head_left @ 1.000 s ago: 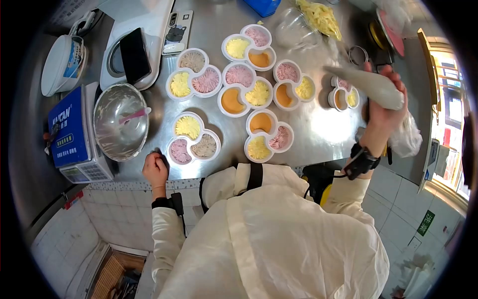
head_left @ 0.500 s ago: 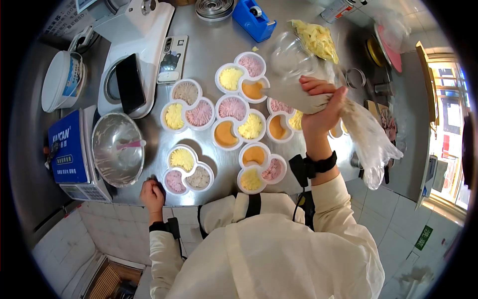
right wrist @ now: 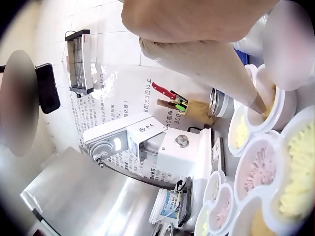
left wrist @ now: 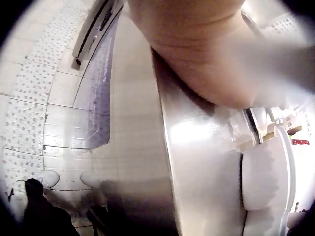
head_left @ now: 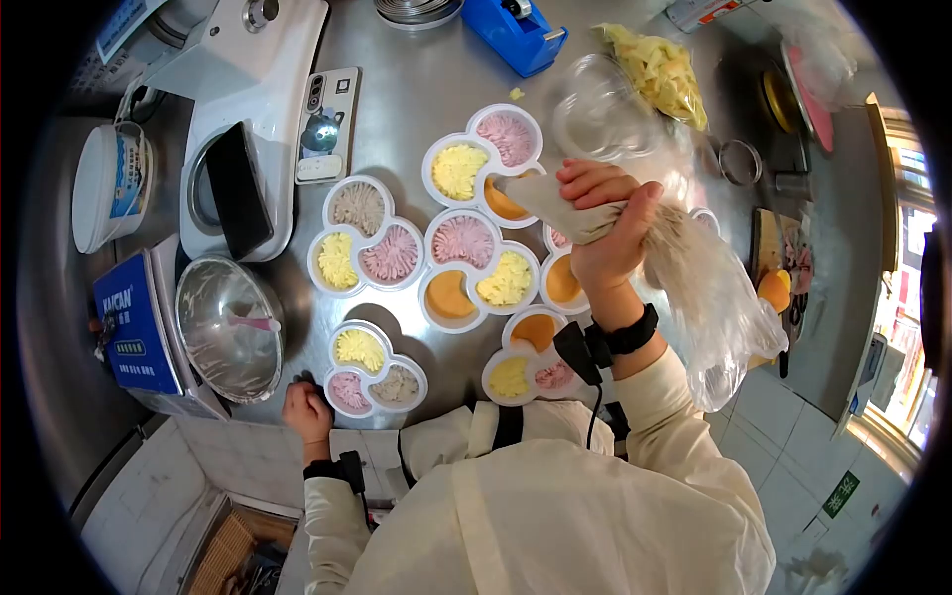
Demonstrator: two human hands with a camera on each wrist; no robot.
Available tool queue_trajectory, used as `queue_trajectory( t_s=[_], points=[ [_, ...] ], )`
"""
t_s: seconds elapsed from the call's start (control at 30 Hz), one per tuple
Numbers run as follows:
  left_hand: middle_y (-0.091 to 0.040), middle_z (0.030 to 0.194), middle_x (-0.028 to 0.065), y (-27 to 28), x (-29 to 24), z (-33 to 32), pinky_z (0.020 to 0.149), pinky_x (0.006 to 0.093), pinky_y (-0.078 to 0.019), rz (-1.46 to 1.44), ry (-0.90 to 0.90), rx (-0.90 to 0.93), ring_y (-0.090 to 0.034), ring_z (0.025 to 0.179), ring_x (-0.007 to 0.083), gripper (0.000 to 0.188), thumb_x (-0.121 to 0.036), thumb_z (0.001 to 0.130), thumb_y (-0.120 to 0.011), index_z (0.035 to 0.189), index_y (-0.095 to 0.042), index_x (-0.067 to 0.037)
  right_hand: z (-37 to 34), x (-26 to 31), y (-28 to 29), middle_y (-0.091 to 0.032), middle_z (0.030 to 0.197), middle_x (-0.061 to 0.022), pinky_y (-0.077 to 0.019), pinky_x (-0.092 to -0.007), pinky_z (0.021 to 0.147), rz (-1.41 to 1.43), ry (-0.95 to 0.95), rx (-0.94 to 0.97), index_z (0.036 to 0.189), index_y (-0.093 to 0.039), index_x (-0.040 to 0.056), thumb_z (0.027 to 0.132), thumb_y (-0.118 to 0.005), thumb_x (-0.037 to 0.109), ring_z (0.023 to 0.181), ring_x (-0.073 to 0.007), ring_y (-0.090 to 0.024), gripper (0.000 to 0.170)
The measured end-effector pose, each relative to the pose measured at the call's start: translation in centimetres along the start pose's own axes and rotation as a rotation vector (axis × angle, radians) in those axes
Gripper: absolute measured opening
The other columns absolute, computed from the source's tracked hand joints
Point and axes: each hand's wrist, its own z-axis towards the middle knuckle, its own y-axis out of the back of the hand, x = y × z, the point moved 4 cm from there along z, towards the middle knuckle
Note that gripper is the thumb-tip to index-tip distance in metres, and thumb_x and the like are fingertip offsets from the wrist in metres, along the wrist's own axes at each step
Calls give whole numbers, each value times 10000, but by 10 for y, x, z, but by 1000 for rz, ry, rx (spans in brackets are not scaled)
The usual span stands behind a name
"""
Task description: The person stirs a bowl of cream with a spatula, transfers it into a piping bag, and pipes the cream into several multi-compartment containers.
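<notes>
My right hand (head_left: 610, 233) grips a piping bag (head_left: 709, 293) of pale greyish filling, its clear plastic tail hanging toward me. The bag's narrow end is at the orange-filled cup (head_left: 504, 203) of the rearmost three-part white container (head_left: 427, 171). That container's other cups hold pink and yellow piped strands. From the right wrist view, the piping bag (right wrist: 202, 64) slants down with its tip at the orange filling. Idle, my left hand (head_left: 307, 412) rests at the table's front edge with fingers loosely curled, near a container of yellow, pink and grey strands (head_left: 397, 385).
Several more three-part containers stand around the middle. On the left are a metal bowl (head_left: 228, 332) with a pink-handled spatula, a blue box (head_left: 139, 322), a white mixer and phones. Behind are a blue tape dispenser (head_left: 516, 40), a clear bowl and a bag of yellow strips (head_left: 654, 74).
My right hand has brought the piping bag from the far right over to the rear container, its tip now at the orange cup. My left hand has stayed at the table edge.
</notes>
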Motion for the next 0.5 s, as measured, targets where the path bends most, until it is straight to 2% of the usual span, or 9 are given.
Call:
queue_trajectory(
  t_s=[0.23,0.5],
  points=[
    [-508,678,107,1,-3,1,521,376,-419,2,-2,-13,-505,582,299,96,5,680,-421,711,-497,-45,0,-4,-4,-532,652,-115,-392,-398,854,33,-27,51,615,-440,35,939,-157,369,746,-246,-537,544],
    [-511,678,102,1,-3,1,513,378,-414,14,1,-13,-505,582,297,95,-4,688,-424,715,-502,-51,0,-4,-2,-516,613,-110,-400,-398,833,43,4,20,578,-421,38,939,-161,361,707,-234,-526,549]
  ],
)
